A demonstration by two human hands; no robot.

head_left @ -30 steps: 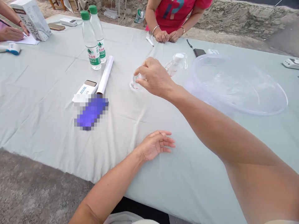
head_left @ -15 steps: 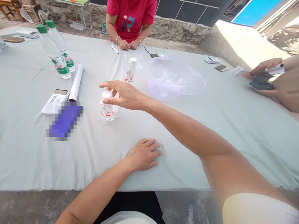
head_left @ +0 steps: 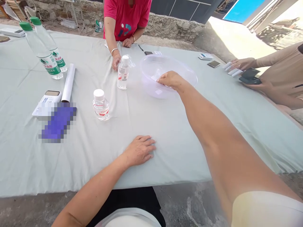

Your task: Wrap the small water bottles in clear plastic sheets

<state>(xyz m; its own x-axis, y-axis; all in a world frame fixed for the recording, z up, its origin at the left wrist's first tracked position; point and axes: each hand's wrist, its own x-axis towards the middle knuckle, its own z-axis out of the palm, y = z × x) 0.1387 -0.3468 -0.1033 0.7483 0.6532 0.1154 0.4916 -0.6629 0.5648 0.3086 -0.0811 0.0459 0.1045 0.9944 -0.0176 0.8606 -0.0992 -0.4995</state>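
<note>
My right hand (head_left: 170, 79) reaches far out and grips the near rim of a clear plastic bowl (head_left: 187, 73), fingers curled over the edge. My left hand (head_left: 140, 149) lies flat on the pale green tablecloth (head_left: 165, 126), fingers spread, holding nothing. A small clear bottle with a white cap (head_left: 100, 105) stands upright on the cloth to the left, apart from both hands. A taller small bottle (head_left: 123, 72) stands beyond it, next to the bowl.
Two green-capped water bottles (head_left: 44, 53), a white tube (head_left: 68, 83) and a white device (head_left: 48, 97) lie at the left. A person in a red shirt (head_left: 126, 19) stands opposite, one hand near the taller bottle. Another person's hands with phones are at the right (head_left: 251, 77).
My right hand let go of the small white-capped bottle, now standing on the cloth, and moved right to the bowl's rim. My left hand stayed flat. The view shifted.
</note>
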